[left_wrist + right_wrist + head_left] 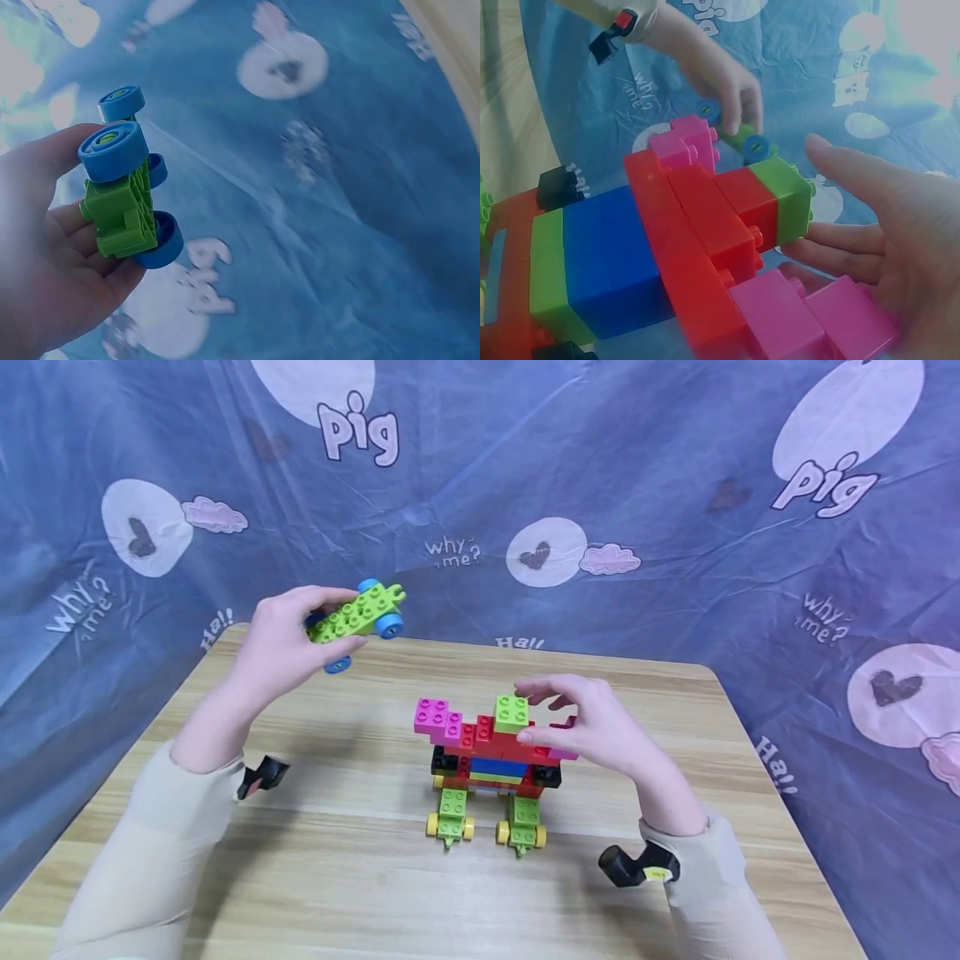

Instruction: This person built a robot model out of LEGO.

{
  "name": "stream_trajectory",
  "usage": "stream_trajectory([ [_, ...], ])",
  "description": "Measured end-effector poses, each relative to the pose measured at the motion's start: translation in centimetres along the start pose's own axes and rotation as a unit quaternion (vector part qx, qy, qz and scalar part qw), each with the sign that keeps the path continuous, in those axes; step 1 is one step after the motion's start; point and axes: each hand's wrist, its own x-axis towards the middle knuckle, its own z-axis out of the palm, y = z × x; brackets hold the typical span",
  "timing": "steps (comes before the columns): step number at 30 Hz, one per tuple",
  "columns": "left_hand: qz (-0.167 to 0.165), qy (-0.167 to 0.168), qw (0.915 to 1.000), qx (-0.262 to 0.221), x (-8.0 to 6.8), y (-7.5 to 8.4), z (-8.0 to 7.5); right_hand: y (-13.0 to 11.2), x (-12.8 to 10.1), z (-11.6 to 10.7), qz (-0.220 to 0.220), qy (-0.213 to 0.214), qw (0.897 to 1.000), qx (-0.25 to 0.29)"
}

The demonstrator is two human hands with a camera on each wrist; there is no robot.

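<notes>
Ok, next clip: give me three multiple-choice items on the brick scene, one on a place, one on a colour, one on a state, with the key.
1. Where is the green wheeled piece?
A. On the table beside the model
B. Held up in the left hand, off the table
C. Fixed on top of the model

2. What colour are that piece's wheels?
A. Blue
B. Yellow
C. Red

3. How is the right hand?
A. Flat on the table, away from the bricks
B. Gripping a loose brick in the air
C. At the brick model, fingers around its upper right side

Key: 1 B, the head view shows it raised above the wooden table in the fingers. 2 A, the left wrist view shows blue wheels on a green body. 3 C, the right wrist view shows thumb and fingers about the top green brick.
</notes>
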Motion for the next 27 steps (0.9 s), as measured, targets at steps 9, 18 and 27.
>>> stream_trajectory([
  [9, 0.084, 0.009, 0.9958, -0.037, -1.7, 4.4, 0.0, -0.4, 0.0, -0.1, -0.062, 0.059, 0.996, 0.005],
  [18, 0.171, -0.016, 0.982, -0.079, -3.3, 7.2, 1.4, -1.5, 0.1, 0.2, -0.131, 0.085, 0.987, 0.036],
  [27, 0.2, -0.044, 0.9744, -0.093, -4.4, 8.7, 2.4, -3.2, 0.4, 0.7, -0.171, 0.05, 0.981, 0.071],
])
